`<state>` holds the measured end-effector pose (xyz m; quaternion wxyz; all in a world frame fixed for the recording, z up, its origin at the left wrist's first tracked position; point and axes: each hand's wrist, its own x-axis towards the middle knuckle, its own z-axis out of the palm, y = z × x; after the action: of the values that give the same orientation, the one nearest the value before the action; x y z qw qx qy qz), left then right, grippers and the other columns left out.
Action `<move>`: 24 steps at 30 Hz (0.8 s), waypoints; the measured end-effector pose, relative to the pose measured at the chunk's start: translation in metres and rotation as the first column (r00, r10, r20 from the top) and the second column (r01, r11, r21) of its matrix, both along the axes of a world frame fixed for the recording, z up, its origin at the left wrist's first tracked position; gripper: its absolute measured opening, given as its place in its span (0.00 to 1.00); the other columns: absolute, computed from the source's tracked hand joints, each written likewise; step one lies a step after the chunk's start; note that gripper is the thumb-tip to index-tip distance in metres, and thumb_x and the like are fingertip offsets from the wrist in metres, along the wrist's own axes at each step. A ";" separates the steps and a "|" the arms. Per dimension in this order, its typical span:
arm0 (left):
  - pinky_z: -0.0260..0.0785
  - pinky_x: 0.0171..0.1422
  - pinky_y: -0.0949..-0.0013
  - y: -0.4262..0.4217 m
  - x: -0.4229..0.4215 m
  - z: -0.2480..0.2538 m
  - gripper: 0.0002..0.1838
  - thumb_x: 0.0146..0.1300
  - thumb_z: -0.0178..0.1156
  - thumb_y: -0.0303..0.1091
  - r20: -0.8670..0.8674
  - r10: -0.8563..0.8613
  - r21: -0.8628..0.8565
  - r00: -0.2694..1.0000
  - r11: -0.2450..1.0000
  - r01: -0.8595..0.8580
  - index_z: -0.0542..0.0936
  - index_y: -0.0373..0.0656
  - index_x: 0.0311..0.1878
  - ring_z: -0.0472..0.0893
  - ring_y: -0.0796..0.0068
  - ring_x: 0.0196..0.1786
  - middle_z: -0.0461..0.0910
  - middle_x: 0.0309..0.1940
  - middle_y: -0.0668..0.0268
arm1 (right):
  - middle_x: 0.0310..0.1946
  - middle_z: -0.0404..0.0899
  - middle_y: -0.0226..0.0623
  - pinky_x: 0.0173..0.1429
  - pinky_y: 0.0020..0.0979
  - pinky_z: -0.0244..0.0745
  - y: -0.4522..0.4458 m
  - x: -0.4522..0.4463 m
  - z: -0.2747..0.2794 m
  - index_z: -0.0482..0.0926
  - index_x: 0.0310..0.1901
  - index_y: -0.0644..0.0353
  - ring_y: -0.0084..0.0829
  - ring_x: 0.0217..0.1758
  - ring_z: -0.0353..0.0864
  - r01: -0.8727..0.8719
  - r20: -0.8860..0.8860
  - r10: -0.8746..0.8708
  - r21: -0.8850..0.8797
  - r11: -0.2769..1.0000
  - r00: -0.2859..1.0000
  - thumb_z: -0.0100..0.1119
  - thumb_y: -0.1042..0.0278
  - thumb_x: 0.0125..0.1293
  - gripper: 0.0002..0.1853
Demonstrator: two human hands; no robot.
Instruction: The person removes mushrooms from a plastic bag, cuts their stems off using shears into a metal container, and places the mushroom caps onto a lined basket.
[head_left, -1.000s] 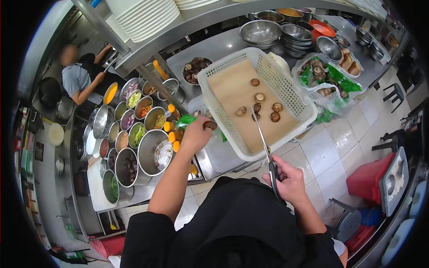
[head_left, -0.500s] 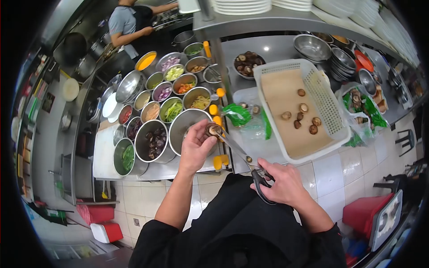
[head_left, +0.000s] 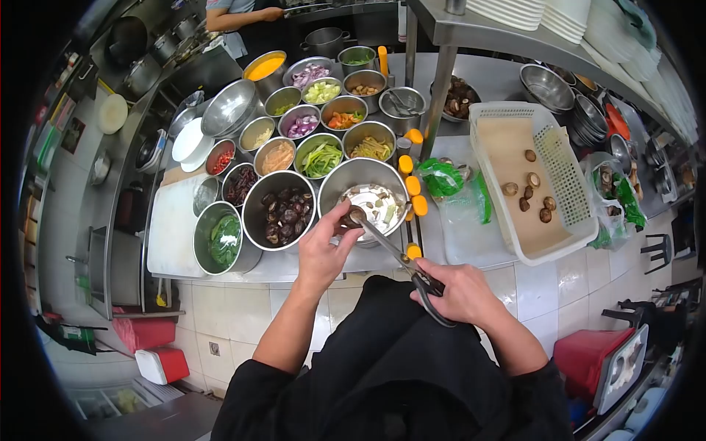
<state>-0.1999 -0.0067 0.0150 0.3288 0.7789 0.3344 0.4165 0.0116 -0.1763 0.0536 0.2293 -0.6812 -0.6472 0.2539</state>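
Note:
My left hand (head_left: 322,253) is closed on a brown mushroom (head_left: 353,217) at the near rim of a large steel pot (head_left: 338,173) with pale scraps inside. My right hand (head_left: 462,291) grips black-handled scissors (head_left: 390,248), whose blades point left and meet the mushroom's underside. Left of that pot, another steel pot holds dark mushroom caps (head_left: 285,215). Several mushrooms (head_left: 532,179) lie on brown paper in a white perforated basket (head_left: 485,213) on the right.
Steel containers of cut vegetables (head_left: 320,158) fill the counter behind. A white cutting board (head_left: 173,231) lies left. Yellow-capped bottles (head_left: 412,185) and green plastic bags (head_left: 443,178) stand right of the pots. A steel post (head_left: 439,103) rises behind them. Another person's arm (head_left: 254,18) shows at the top.
The view has swung left. My left hand has carried the mushroom from beside the basket to over the pot, and the scissors have moved from above the basket to the mushroom.

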 end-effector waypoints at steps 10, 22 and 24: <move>0.78 0.43 0.70 0.013 -0.014 -0.003 0.26 0.55 0.73 0.26 -0.081 0.138 -0.072 0.987 0.987 -0.144 0.76 0.36 0.57 0.84 0.71 0.38 0.84 0.41 0.60 | 0.19 0.72 0.26 0.31 0.26 0.66 0.002 0.015 -0.003 0.78 0.67 0.52 0.20 0.22 0.67 -0.094 -0.512 -0.062 -0.273 0.957 0.857 0.76 0.51 0.59 0.35; 0.79 0.52 0.61 0.018 0.181 0.057 0.17 0.65 0.66 0.33 -0.251 -0.500 -0.075 0.829 0.864 0.498 0.80 0.34 0.53 0.86 0.57 0.51 0.85 0.47 0.51 | 0.29 0.80 0.27 0.31 0.20 0.71 -0.085 0.107 0.010 0.71 0.69 0.70 0.14 0.27 0.75 0.618 -0.780 -0.428 -0.068 0.783 0.456 0.74 0.79 0.58 0.36; 0.79 0.55 0.60 0.020 0.222 0.031 0.13 0.68 0.59 0.32 -0.602 -0.595 -0.147 0.532 0.738 0.659 0.82 0.33 0.50 0.85 0.52 0.54 0.84 0.50 0.47 | 0.30 0.80 0.28 0.31 0.19 0.71 -0.097 0.122 0.008 0.70 0.69 0.70 0.14 0.27 0.75 0.662 -0.798 -0.417 -0.030 0.749 0.435 0.74 0.80 0.58 0.36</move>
<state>0.0218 0.0135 0.0459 0.2898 0.9519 0.0989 0.0098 0.1337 -0.2731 0.0615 0.6453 -0.6373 -0.2602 0.3313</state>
